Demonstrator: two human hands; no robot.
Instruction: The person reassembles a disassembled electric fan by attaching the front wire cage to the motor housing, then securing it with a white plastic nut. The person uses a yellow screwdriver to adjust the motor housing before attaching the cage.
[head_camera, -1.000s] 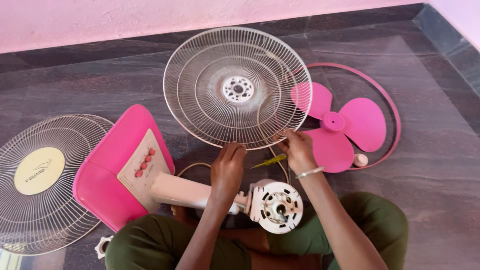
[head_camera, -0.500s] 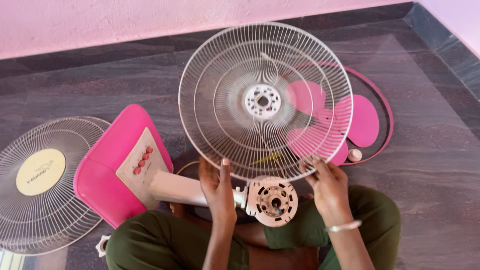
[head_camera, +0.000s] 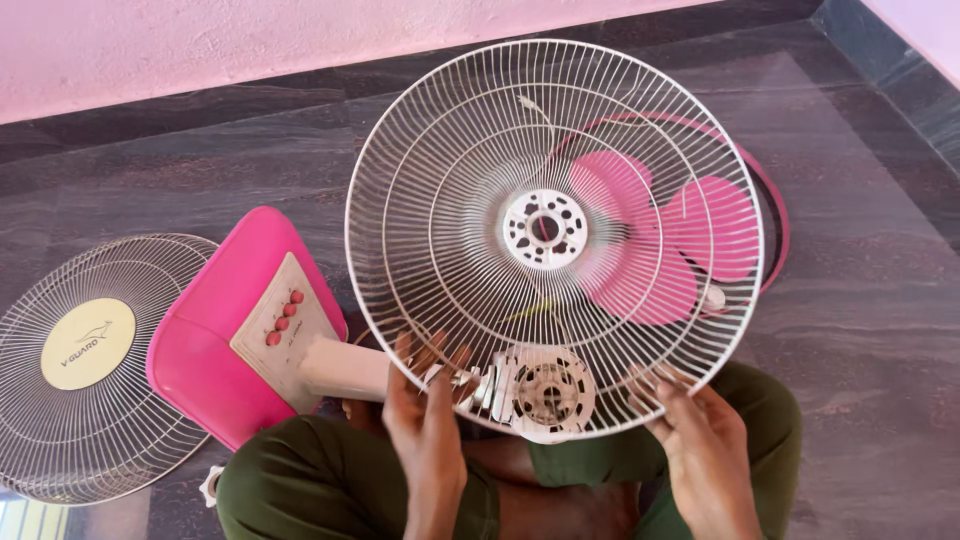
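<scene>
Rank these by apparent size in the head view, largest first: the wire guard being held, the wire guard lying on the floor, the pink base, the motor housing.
1. Held wire guard, though it is nearest the camera.
2. Floor wire guard, partly cropped.
3. Pink base.
4. Motor housing.

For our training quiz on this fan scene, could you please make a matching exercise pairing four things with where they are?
Things:
1. white wire rear fan guard
2. pink three-blade plastic fan blade
3. white wire front guard with yellow round badge
4. pink fan base with red buttons

Places:
A. flat on the floor, far left
B. held up at its lower rim by left hand and right hand
C. on the floor behind the raised guard
D. beside the person's left knee

Pairs: 1-B, 2-C, 3-A, 4-D
</scene>
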